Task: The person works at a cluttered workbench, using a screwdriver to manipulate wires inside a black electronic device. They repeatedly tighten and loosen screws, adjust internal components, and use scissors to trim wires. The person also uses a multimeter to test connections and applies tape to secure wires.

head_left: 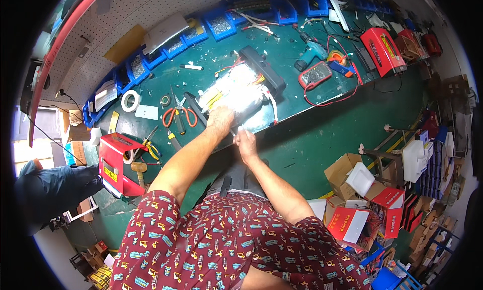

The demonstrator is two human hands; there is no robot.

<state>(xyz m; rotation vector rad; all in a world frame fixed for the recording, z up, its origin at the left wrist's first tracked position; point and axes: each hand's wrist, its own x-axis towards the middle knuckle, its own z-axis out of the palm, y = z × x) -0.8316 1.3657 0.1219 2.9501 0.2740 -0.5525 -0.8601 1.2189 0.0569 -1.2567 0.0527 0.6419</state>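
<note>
An opened electronic device (261, 106) with dark end panels (262, 68) stands near the bench's front edge; its middle is washed out by glare. Yellow, red and white wires show at its sides. My left hand (221, 120) lies on the device's near left part, its fingertips lost in the brightness. Just right of it and lower, my right hand (245, 143) is closed at the near edge, fingers curled around something thin that I cannot make out. Left of the device lie red-handled scissors (179, 115) and a marker (191, 67).
Blue bins (220, 27) of small parts line the bench's back. To the right are a red multimeter (315, 74), a teal drill (310, 53) and a red case (383, 51). Another red cover (118, 164) and a mallet (139, 168) are at left. Cartons (343, 175) stand on the floor.
</note>
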